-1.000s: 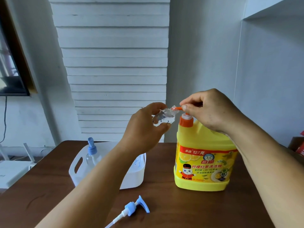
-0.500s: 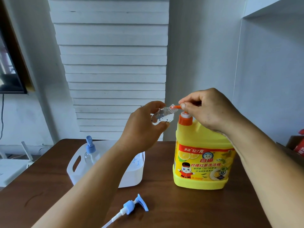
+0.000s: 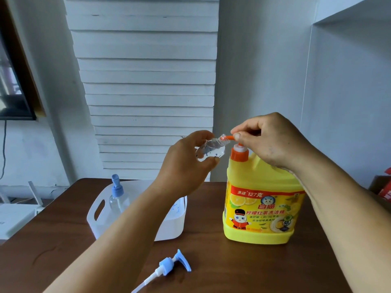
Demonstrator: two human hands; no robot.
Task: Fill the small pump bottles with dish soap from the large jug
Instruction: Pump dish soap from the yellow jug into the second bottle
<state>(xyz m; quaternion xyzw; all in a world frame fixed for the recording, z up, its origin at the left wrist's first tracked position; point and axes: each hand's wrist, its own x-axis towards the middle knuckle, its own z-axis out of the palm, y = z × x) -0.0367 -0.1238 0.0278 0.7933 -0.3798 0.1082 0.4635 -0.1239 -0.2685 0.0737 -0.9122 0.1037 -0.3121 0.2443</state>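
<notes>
A large yellow dish soap jug [image 3: 261, 208] with an orange pump cap [image 3: 239, 154] stands on the brown table [image 3: 232, 267]. My right hand [image 3: 273, 140] grips the jug's orange pump head, whose nozzle [image 3: 229, 137] points left. My left hand [image 3: 186, 166] holds a small clear bottle [image 3: 209, 148] tilted sideways, its open mouth against the nozzle. A blue pump with its white tube [image 3: 169, 267] lies loose on the table in front. Another small bottle with a blue pump [image 3: 117, 197] stands in a white bin [image 3: 96, 216].
The white bin sits left of the jug, partly hidden by my left forearm. A white slatted panel and grey walls stand behind the table. Red-and-brown boxes [image 3: 383, 189] show at the right edge, and a white device [image 3: 14, 216] at the left.
The hands, bottle and jug keep the same pose. Only the view has shifted slightly.
</notes>
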